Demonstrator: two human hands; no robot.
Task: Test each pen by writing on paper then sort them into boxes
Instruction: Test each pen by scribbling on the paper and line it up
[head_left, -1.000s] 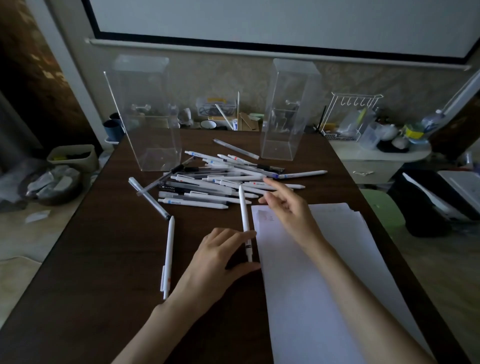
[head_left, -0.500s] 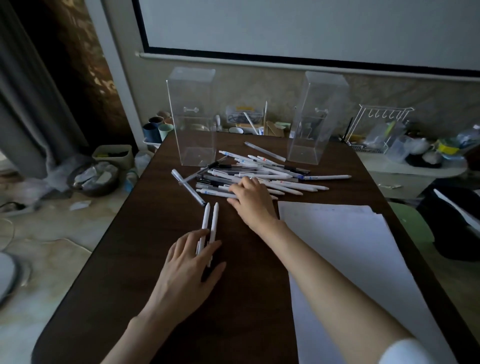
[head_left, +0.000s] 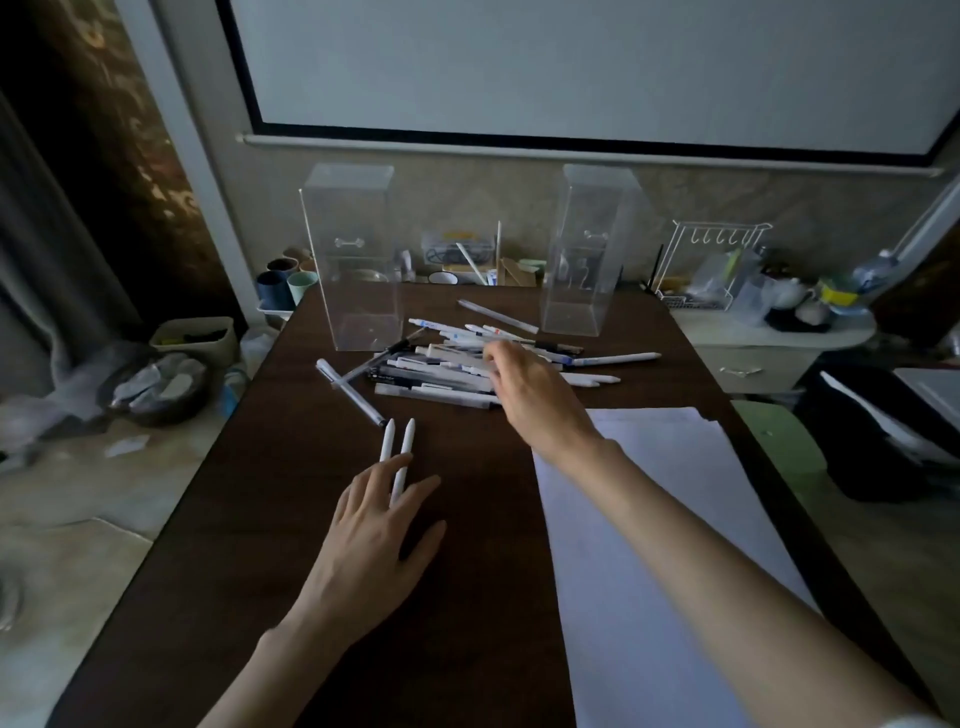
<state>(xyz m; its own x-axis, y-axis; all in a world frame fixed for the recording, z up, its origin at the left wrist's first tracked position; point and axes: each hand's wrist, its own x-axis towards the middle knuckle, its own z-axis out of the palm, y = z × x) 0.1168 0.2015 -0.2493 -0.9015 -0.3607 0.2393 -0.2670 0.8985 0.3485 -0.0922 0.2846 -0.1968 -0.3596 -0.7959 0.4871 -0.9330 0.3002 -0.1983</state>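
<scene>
Pen pile (head_left: 447, 374) heaped mid-surface (head_left: 291, 519), left box (head_left: 358, 270) and right box (head_left: 582, 260) stood upright just behind it, well apart, paper stack (head_left: 649, 519) laid front right of pile, pen pair (head_left: 404, 457) laid side by side front left, single pen (head_left: 350, 392) laid left of pile, behind pair.

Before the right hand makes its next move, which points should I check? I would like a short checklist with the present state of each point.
1. The right hand is above the pen pile: ok.
2. It grips one pen: cannot tell, fingers blurred.
3. The paper lies beside the pile for a test stroke: ok.
4. The left box and the right box stand upright: ok.
5. The left hand rests flat on two white pens, apart from the pile: ok.
</scene>
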